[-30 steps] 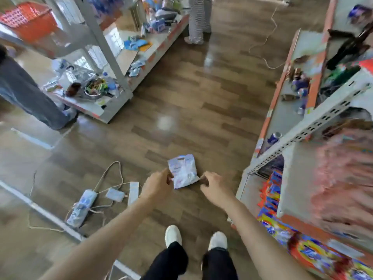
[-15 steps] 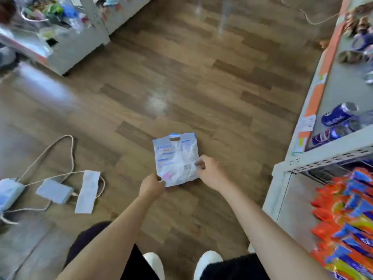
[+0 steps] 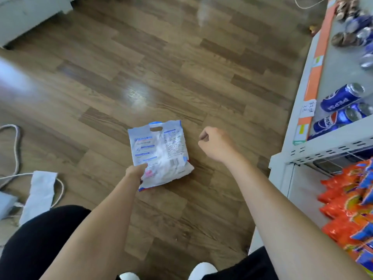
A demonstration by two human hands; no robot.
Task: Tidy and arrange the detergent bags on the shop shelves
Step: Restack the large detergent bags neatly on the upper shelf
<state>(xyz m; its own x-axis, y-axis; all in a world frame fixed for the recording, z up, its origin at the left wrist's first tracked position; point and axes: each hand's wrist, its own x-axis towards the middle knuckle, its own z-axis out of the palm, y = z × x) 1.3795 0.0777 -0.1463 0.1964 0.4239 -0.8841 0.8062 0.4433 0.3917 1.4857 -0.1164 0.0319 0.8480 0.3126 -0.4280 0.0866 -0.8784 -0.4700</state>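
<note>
Above floor: left hand (image 3: 135, 171) grips detergent bag (image 3: 161, 154); right hand (image 3: 215, 143) fisted (empty).

Glossy plastic detergent bag (image 3: 161, 154) over shiny wood-look floor (image 3: 181, 77).

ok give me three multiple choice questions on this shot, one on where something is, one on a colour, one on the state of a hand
1. Where do the blue soda cans lie?
A. on the floor by the cables
B. on the grey shelf at the right
C. in the person's right hand

2. What colour are most of the packets on the lower right shelf?
A. orange
B. green
C. black

3. What is the right hand doing?
A. pinching the white detergent bag
B. pressing flat on the floor
C. curled, holding nothing

Answers:
1. B, the cans lie on their sides on the shelf.
2. A, orange wrappers with blue patches fill that level.
3. C, its fingers are curled clear of the white detergent bag, which only the left hand holds by a lower corner.
</note>
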